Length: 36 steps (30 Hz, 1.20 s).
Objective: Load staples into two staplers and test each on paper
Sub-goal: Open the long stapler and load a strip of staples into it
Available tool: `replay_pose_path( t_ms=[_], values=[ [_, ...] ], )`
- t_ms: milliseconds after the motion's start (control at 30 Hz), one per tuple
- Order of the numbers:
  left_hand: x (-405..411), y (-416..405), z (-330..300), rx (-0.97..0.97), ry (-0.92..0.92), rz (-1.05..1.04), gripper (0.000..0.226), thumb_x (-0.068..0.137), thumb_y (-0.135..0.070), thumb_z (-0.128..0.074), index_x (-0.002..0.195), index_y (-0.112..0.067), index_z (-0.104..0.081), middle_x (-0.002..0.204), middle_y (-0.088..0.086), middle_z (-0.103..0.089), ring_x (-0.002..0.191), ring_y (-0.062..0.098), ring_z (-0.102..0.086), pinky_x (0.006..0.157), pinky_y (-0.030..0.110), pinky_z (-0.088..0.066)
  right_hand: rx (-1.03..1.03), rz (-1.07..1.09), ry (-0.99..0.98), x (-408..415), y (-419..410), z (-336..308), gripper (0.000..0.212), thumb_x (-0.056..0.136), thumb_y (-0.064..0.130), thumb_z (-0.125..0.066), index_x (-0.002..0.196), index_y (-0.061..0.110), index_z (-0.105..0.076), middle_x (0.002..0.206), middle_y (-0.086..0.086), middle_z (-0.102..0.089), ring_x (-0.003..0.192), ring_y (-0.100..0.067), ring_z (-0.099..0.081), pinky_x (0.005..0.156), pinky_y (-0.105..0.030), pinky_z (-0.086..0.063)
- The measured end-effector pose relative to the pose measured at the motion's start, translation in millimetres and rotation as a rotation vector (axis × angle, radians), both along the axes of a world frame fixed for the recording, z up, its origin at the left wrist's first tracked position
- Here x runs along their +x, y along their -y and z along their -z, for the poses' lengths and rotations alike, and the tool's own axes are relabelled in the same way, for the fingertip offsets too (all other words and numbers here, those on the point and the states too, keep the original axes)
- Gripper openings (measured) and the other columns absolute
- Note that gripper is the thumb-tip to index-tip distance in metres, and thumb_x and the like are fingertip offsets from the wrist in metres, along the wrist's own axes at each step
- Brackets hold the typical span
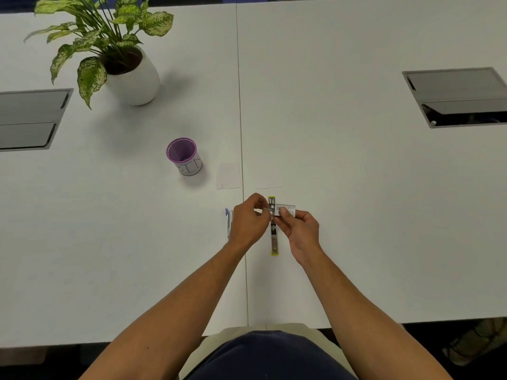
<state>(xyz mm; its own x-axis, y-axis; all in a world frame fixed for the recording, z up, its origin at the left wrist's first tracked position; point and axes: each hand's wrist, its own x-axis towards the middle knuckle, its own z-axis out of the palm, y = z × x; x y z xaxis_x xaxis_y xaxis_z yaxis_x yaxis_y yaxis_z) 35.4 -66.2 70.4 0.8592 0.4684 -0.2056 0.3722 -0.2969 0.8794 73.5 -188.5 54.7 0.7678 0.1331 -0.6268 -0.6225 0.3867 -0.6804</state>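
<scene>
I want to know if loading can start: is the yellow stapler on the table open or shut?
Open: the yellow stapler lies flat and stretched out on the table, its metal staple channel facing up.

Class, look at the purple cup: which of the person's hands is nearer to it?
Left. The left hand lies below-right of the purple cup; the right hand sits farther right still.
</scene>
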Motion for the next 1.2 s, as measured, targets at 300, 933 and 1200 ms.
replay_pose_path(
  t_ms=[300, 933, 1200],
  values=[
    [3, -2, -1, 0.113, -0.092, 0.019, 0.005, 0.082, -0.015, -0.065, 0.082, -0.013, -0.069, 0.076, -0.009, -0.066, 0.076, 0.008, -0.063, 0.063, 0.009, -0.042, -0.047, -0.016, -0.010, -1, -1, 1, 0.032, 0.083, -0.002, -0.071, 0.111, -0.008, -0.057, 0.110, -0.026, -0.068, 0.093, -0.035, -0.071, 0.078, -0.031, -0.061],
    [13, 2, -11, 0.000, -0.192, -0.172, 0.018, 0.081, -0.025, -0.073, 0.077, -0.007, -0.067, 0.077, 0.006, -0.070, 0.075, 0.023, -0.069, 0.074, 0.040, -0.058, -0.045, -0.025, -0.006, 3, -7, -2, 0.021, 0.082, -0.004, -0.071, 0.098, -0.001, -0.057, 0.109, -0.027, -0.068, 0.089, -0.032, -0.072, 0.069, -0.025, -0.060],
    [13, 3, -13, -0.194, -0.208, -0.291, 0.015, 0.079, -0.018, -0.077, 0.072, -0.008, -0.067, 0.076, 0.006, -0.071, 0.072, 0.026, -0.071, 0.072, 0.044, -0.061, -0.051, -0.024, -0.010, 3, -7, -2, 0.021, 0.082, -0.003, -0.072, 0.099, -0.002, -0.059, 0.109, -0.026, -0.068, 0.092, -0.034, -0.071, 0.070, -0.025, -0.060]
  ],
)
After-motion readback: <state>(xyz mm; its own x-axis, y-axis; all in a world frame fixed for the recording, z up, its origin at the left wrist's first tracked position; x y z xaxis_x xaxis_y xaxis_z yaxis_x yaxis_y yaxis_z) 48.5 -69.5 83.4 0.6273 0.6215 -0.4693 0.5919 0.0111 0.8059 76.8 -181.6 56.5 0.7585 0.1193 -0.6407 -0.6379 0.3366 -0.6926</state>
